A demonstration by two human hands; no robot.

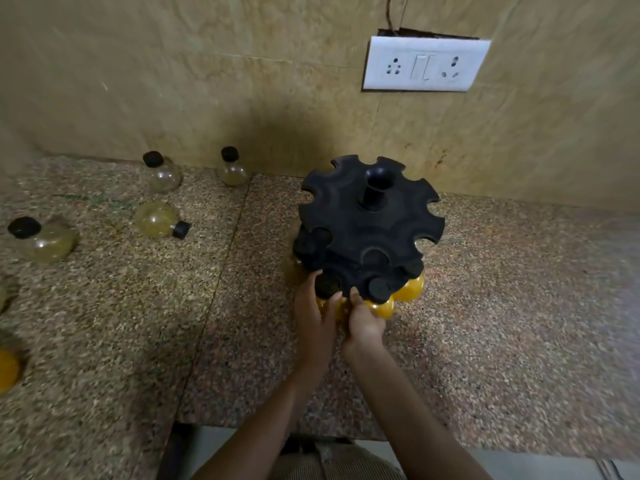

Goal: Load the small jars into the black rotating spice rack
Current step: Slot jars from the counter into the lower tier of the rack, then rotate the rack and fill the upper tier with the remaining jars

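Spice rack (370, 223) on counter (519, 289), right of centre, near back wall. Open counter to right and front. Left hand (313, 322) and right hand (367, 322) together at near rim, both curled round yellow jar (327, 285). Jar body mostly hidden. Seated jar (382, 308) just beside. Loose jars (162, 171) well left, tipped jar (159, 220) among them. Edge jar (7, 370) cut off at left.

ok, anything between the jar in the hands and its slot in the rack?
Nothing visible. The yellow jar, held by left hand and right hand, has its cap at a near-edge notch of the rack. The neighbouring jar sits in the next notch, beside it.
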